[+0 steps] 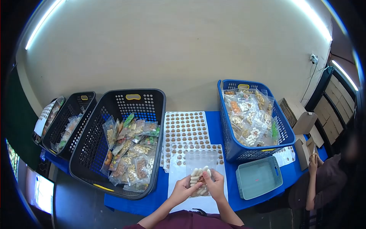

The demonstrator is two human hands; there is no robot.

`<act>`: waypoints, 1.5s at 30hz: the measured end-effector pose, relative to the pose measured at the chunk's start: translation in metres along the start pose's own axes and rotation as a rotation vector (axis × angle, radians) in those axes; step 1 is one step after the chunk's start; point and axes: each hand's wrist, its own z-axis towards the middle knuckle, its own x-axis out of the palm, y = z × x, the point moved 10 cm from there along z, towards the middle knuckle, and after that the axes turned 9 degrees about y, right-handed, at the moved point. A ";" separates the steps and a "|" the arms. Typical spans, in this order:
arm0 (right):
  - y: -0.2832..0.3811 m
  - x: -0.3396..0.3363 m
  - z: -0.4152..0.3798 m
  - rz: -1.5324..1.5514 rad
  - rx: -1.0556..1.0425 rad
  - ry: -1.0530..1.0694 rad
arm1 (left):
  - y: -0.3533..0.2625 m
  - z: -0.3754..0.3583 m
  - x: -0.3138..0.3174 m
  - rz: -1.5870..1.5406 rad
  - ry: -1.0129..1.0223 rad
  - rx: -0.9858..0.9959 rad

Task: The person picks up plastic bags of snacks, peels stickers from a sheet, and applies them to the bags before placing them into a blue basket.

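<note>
Between my two hands is a clear plastic pouch (201, 160) of white capsule-shaped pieces, with a small brown round sticker on its front. My left hand (183, 191) grips the pouch's left side, its thumb reaching across toward the sticker. On the right side my right hand (215, 187) holds it, thumb pressed on the front. Behind and under the pouch lies a sheet of round brown stickers (217, 150), its lower part bare white. Another sticker sheet (187, 128) lies farther back on the blue table cover.
A large black basket (82, 152) of filled pouches stands at left, with smaller black baskets (68, 114) beyond. At right are a blue basket (248, 154) full of pouches and a grey-green tray (263, 191). Cardboard boxes (305, 149) and another person (320, 183) are far right.
</note>
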 end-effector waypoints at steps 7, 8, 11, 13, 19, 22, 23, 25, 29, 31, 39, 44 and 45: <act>-0.023 0.008 -0.001 0.171 0.093 0.171 | 0.001 -0.004 -0.003 -0.127 -0.037 -0.016; -0.020 0.012 -0.001 0.135 0.076 0.191 | 0.003 -0.003 -0.007 -0.125 -0.070 -0.045; -0.016 0.026 -0.005 0.069 0.064 0.251 | 0.013 -0.003 -0.018 -0.121 -0.148 -0.103; -0.020 0.031 -0.009 0.079 0.107 0.296 | 0.020 -0.004 -0.023 -0.123 -0.171 -0.099; -0.004 0.039 -0.012 0.051 0.015 0.355 | 0.018 -0.007 -0.034 -0.223 -0.208 -0.024; -0.007 0.035 -0.011 0.148 0.083 0.327 | 0.008 -0.011 -0.025 -0.161 -0.181 -0.002; -0.010 0.033 -0.012 0.189 0.118 0.308 | 0.016 -0.010 -0.022 -0.082 -0.134 -0.024; -0.017 0.021 -0.011 0.137 0.067 0.261 | 0.003 -0.012 -0.001 0.018 -0.056 -0.039; -0.024 0.011 -0.019 0.198 0.106 0.195 | 0.008 -0.014 0.006 0.087 -0.035 -0.092; -0.028 0.011 -0.024 0.227 0.108 0.200 | 0.013 -0.016 0.008 0.036 -0.022 -0.037; -0.031 0.026 -0.034 0.393 0.061 0.242 | -0.001 -0.023 -0.010 0.262 -0.238 0.082; -0.041 0.022 -0.044 0.252 0.109 0.320 | -0.018 -0.021 0.002 0.515 -0.230 0.137; -0.041 0.019 -0.047 0.287 0.110 0.302 | -0.011 -0.019 0.004 0.458 -0.199 0.129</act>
